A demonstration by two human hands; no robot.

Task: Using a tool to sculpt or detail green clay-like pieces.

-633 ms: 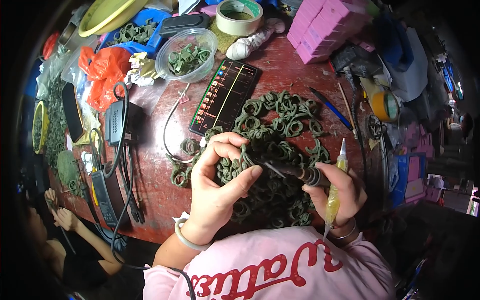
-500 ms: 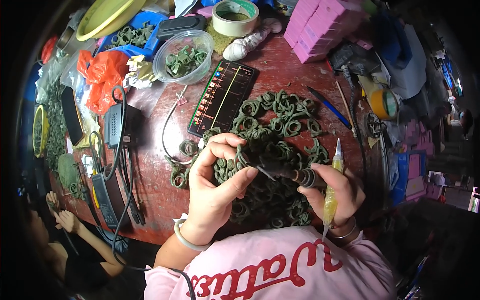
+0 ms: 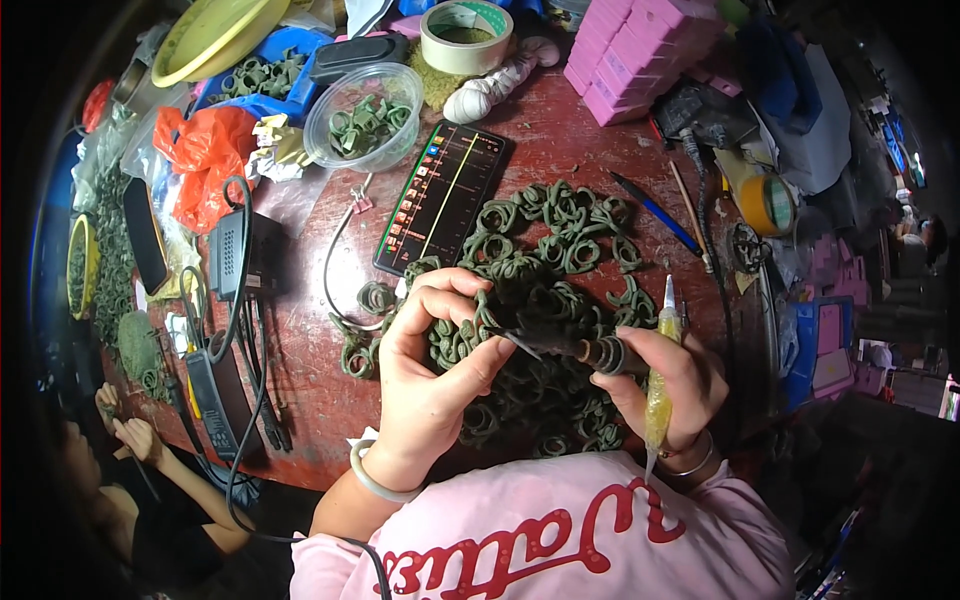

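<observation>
My left hand [image 3: 430, 370] pinches a small green wax ring [image 3: 482, 312] between thumb and fingers, just above a heap of green rings [image 3: 550, 240] on the red table [image 3: 320, 390]. My right hand [image 3: 665, 385] grips a dark pen-shaped tool [image 3: 570, 347] whose pointed tip touches the ring held in the left hand. A yellowish stick tool [image 3: 660, 395] also sits in the right hand, pointing up and down past the palm.
A phone with a lit screen [image 3: 440, 195] lies left of the heap. Behind it stand a clear bowl of rings [image 3: 362, 128], a tape roll [image 3: 465, 35] and pink boxes [image 3: 640, 50]. Cables and power adapters [image 3: 235, 300] lie left. Another person's hands [image 3: 125, 420] work at lower left.
Both hands hold nearly the same pose; the left fingers have shifted slightly around the ring while the tool tip stays against it.
</observation>
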